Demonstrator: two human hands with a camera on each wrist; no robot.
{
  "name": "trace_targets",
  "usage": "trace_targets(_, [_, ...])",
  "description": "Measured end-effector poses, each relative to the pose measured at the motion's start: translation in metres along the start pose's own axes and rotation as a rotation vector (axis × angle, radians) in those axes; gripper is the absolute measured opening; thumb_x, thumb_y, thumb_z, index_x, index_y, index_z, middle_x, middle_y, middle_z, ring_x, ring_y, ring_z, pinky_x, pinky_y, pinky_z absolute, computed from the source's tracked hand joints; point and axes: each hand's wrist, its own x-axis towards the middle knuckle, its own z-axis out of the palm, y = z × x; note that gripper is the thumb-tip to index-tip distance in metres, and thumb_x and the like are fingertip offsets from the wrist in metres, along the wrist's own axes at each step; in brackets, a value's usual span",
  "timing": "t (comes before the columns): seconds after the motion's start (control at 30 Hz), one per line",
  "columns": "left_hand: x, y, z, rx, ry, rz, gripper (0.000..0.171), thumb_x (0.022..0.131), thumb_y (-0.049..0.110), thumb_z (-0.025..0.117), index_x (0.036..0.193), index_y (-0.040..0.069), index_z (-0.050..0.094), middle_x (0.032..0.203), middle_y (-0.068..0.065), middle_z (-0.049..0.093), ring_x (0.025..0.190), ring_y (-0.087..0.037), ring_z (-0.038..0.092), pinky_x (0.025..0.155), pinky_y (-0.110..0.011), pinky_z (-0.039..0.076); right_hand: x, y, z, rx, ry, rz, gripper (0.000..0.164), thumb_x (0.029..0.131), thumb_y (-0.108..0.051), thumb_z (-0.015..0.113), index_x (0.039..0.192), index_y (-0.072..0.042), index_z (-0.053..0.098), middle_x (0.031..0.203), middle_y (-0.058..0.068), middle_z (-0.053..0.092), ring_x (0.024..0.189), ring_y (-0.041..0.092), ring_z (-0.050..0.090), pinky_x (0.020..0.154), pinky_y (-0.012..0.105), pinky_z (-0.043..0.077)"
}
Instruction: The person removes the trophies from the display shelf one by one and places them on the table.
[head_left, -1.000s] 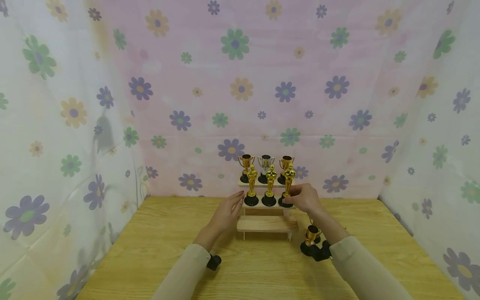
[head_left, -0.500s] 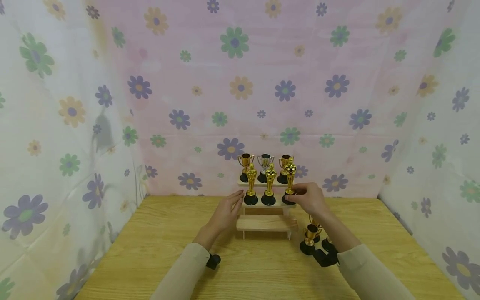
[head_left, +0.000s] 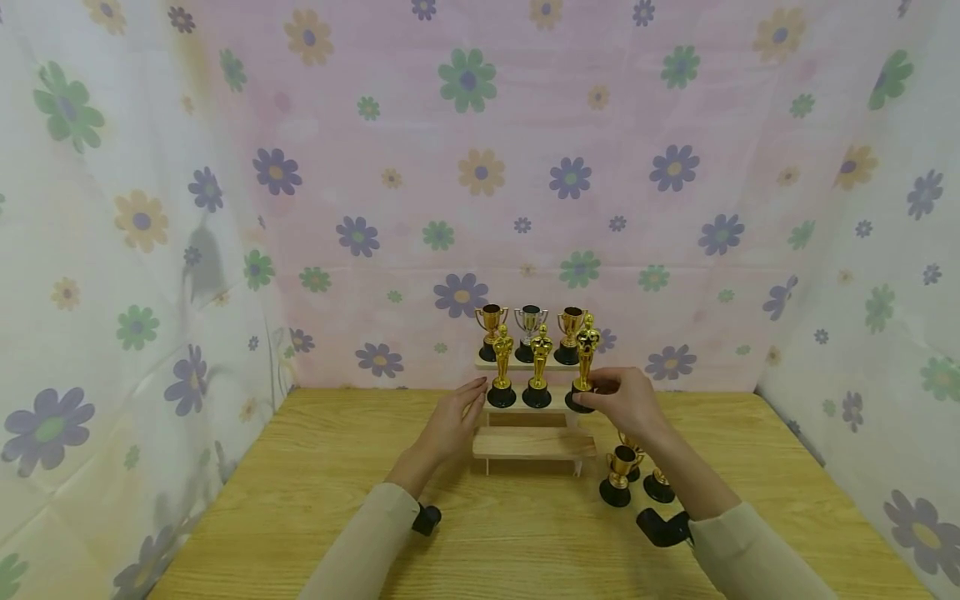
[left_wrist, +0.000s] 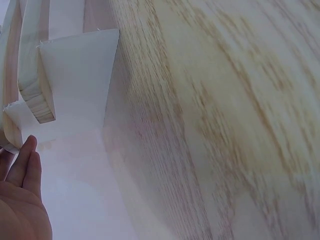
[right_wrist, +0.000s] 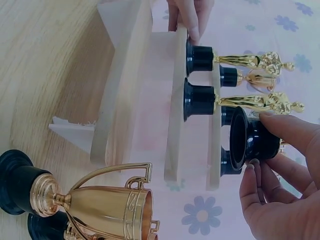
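Observation:
My right hand [head_left: 628, 405] pinches the black base of a gold statuette trophy [head_left: 587, 343] at the right end of the middle step. In the right wrist view the underside of that base [right_wrist: 239, 139] shows, apart from the step. Two matching statuettes, one on the left [head_left: 502, 354] and one in the middle [head_left: 540, 358], stand upright on this step. My left hand [head_left: 448, 423], fingers straight, touches the left end of the wooden tiered stand [head_left: 532, 444]. In the left wrist view its fingertips [left_wrist: 31, 142] lie by a step's edge.
The top step bears a gold cup [head_left: 491, 321], a silver cup [head_left: 531, 318] and another gold cup [head_left: 570, 323]. Right of the stand, a gold cup trophy [head_left: 620, 471] and others, partly hidden by my right arm, stand on the wooden table [head_left: 337, 467]. Flowered cloth [head_left: 375, 167] surrounds the table.
My right hand has lifted the right statuette off the middle step and shifted it slightly right. My left hand stays at the stand's left end.

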Motion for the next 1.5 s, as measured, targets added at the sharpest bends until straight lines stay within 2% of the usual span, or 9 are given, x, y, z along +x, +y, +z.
trace_targets(0.13, [0.0, 0.0, 0.0, 0.008, 0.019, 0.024, 0.037, 0.101, 0.017, 0.044, 0.13, -0.005, 0.053, 0.137, -0.018, 0.049, 0.127, -0.028, 0.045, 0.103, -0.042, 0.039, -0.005, -0.001, 0.0, -0.003, -0.005, -0.009, 0.036, 0.08, -0.02, 0.075, 0.111, -0.005, 0.068, 0.097, 0.008, 0.067, 0.086, 0.022, 0.062, 0.072, 0.034, 0.054])
trace_targets(0.37, [0.001, 0.001, 0.0, -0.005, 0.007, -0.016, 0.038, 0.102, 0.019, 0.043, 0.132, -0.002, 0.053, 0.139, -0.013, 0.047, 0.128, -0.025, 0.043, 0.105, -0.039, 0.037, -0.011, -0.001, 0.003, -0.014, -0.014, -0.018, 0.033, 0.08, -0.022, 0.075, 0.11, -0.008, 0.069, 0.095, 0.004, 0.067, 0.083, 0.018, 0.062, 0.07, 0.032, 0.053])
trace_targets(0.8, [0.0, 0.0, 0.0, 0.002, 0.017, 0.016, 0.037, 0.101, 0.017, 0.043, 0.131, -0.003, 0.052, 0.137, -0.019, 0.048, 0.128, -0.029, 0.044, 0.103, -0.043, 0.038, -0.021, 0.002, 0.01, -0.016, -0.005, -0.046, 0.029, 0.08, -0.02, 0.076, 0.106, -0.008, 0.07, 0.092, 0.004, 0.067, 0.08, 0.02, 0.062, 0.067, 0.03, 0.052])
trace_targets(1.27, [-0.001, -0.002, 0.001, -0.006, 0.02, 0.025, 0.038, 0.102, 0.018, 0.042, 0.131, -0.004, 0.052, 0.138, -0.018, 0.047, 0.128, -0.028, 0.044, 0.103, -0.042, 0.038, -0.032, -0.002, 0.022, 0.011, -0.015, -0.037, 0.028, 0.079, -0.02, 0.077, 0.103, -0.009, 0.07, 0.09, 0.004, 0.065, 0.077, 0.017, 0.06, 0.064, 0.029, 0.052])
trace_targets(1.5, [0.0, -0.004, 0.002, 0.002, 0.023, 0.023, 0.039, 0.102, 0.02, 0.041, 0.131, -0.004, 0.052, 0.139, -0.017, 0.047, 0.128, -0.028, 0.044, 0.104, -0.043, 0.038, -0.036, -0.003, 0.028, 0.04, -0.028, 0.005, 0.029, 0.078, -0.019, 0.077, 0.105, -0.01, 0.07, 0.091, 0.003, 0.065, 0.079, 0.019, 0.06, 0.064, 0.03, 0.051])
